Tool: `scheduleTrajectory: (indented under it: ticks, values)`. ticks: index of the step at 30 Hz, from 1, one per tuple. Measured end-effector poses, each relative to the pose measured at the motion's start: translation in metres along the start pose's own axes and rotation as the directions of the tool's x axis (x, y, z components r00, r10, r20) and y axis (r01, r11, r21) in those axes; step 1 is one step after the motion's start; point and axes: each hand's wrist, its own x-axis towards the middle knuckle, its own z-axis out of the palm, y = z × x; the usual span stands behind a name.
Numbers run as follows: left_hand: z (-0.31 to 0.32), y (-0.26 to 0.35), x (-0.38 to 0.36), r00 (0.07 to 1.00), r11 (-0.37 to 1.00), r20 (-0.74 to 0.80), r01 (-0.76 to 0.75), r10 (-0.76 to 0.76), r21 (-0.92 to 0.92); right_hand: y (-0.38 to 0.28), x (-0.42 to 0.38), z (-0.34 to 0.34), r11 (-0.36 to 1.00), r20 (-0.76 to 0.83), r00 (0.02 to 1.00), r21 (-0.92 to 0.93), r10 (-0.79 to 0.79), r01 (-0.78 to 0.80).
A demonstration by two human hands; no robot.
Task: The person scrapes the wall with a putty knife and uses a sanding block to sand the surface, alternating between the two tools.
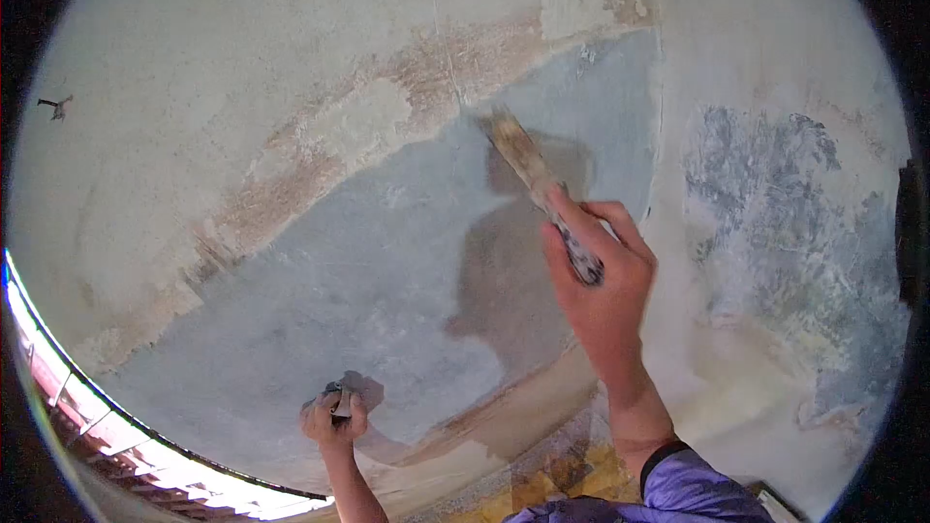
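A worn paintbrush with tan bristles and a dark-speckled handle is in my right hand, thumb and fingers closed round the handle. Its bristle end lies over the upper edge of a blue-grey patch on the wall, near a vertical crack. Low on the left, my left hand is closed in front of the same patch, its fingers curled round a small dark item; I cannot tell what it is.
Rough brown and cream plaster borders the patch above. To the right, the wall carries mottled blue-grey flaking. A dark hook-like fitting sticks out at far left. Bright light shows through a curved opening at lower left. Yellow-brown flooring lies below.
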Motion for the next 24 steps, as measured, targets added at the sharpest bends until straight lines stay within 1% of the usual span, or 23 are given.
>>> scheduleTrajectory:
  ticks: [3, 6, 9, 12, 15, 18, 21, 24]
  values:
    - [0.003, 0.001, 0.000, 1.000, 1.000, -0.004, 0.021, -0.021, -0.004, 0.004, 0.007, 0.001, 0.997, 0.020, 0.999, 0.066, 0.033, -0.034]
    - [-0.002, 0.006, 0.009, 0.998, 0.999, 0.057, 0.019, -0.021, 0.034, 0.001, 0.004, -0.013, 1.000, 0.040, 0.999, 0.027, 0.004, -0.005]
    - [-0.002, 0.009, 0.014, 0.999, 0.998, 0.007, 0.044, -0.044, 0.034, 0.003, 0.008, 0.004, 0.998, -0.016, 0.999, 0.047, -0.038, 0.039]
    - [-0.011, 0.023, 0.030, 0.983, 0.993, 0.141, 0.118, -0.115, -0.011, 0.003, 0.011, -0.002, 0.994, 0.013, 0.998, 0.084, -0.066, 0.065]
    - [-0.020, 0.031, 0.037, 0.996, 0.997, 0.070, 0.059, -0.055, -0.050, -0.003, 0.008, -0.021, 0.995, 0.001, 0.997, 0.070, -0.073, 0.073]
    - [-0.001, 0.028, 0.045, 0.998, 0.993, -0.051, 0.041, -0.047, -0.115, -0.003, 0.009, -0.002, 0.999, 0.028, 0.999, -0.008, -0.039, 0.039]
    - [0.004, 0.030, 0.051, 0.998, 0.999, 0.062, -0.026, 0.024, 0.031, -0.003, 0.004, -0.009, 1.000, 0.095, 0.995, 0.013, 0.004, -0.005]
    - [0.010, 0.018, 0.039, 0.999, 0.995, -0.032, -0.030, 0.027, -0.090, 0.001, 0.001, -0.015, 0.998, 0.013, 1.000, 0.061, -0.013, 0.012]
